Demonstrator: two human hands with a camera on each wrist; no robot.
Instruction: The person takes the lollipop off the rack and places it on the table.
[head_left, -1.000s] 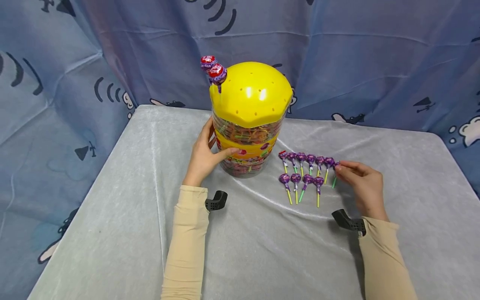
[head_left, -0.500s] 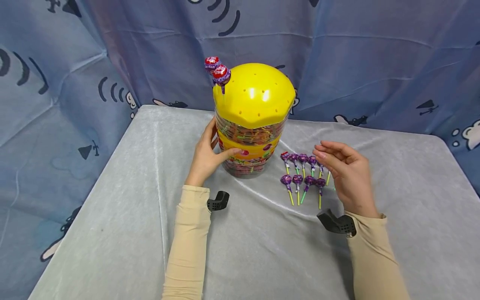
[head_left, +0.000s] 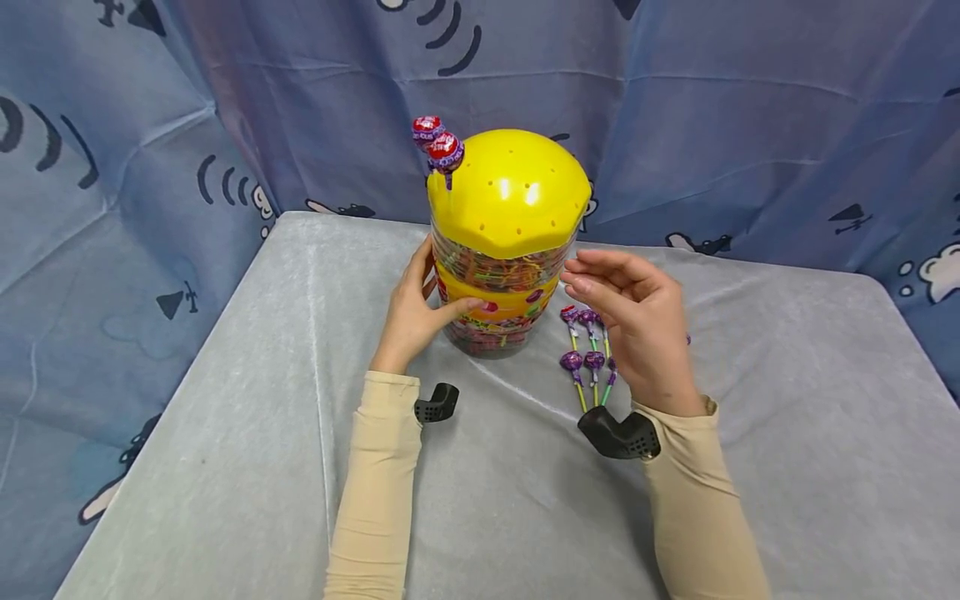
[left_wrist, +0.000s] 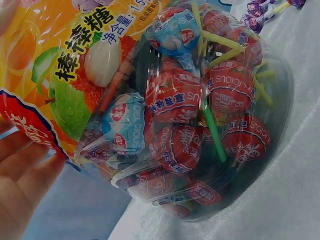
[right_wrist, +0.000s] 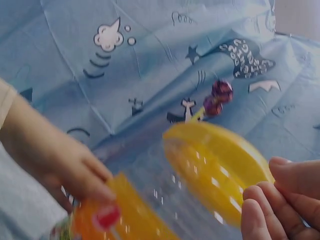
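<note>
A clear candy jar [head_left: 495, 279] with an orange label and a yellow domed lid [head_left: 517, 179] stands on the table, filled with wrapped lollipops. My left hand [head_left: 411, 321] grips its left side, thumb across the label. In the left wrist view, fingers [left_wrist: 27, 182] lie against the label. Two purple-and-red lollipops [head_left: 446, 152] stick up from the lid's left edge. Just right of the jar, my right hand [head_left: 641, 321] hovers with loosely bent fingers. Nothing shows between its fingertips in the right wrist view. Below it, purple lollipops [head_left: 572, 361] lie in two rows, partly hidden by the hand.
A grey-white cloth [head_left: 247, 442] covers the table. Behind it hangs a blue patterned curtain [head_left: 315, 125]. Small holes dot the lid. Black wrist cameras [head_left: 618, 433] sit on both sleeves.
My right hand has let go of the lollipop at the right end of the upper row, risen and moved left towards the jar. The left hand keeps its grip.
</note>
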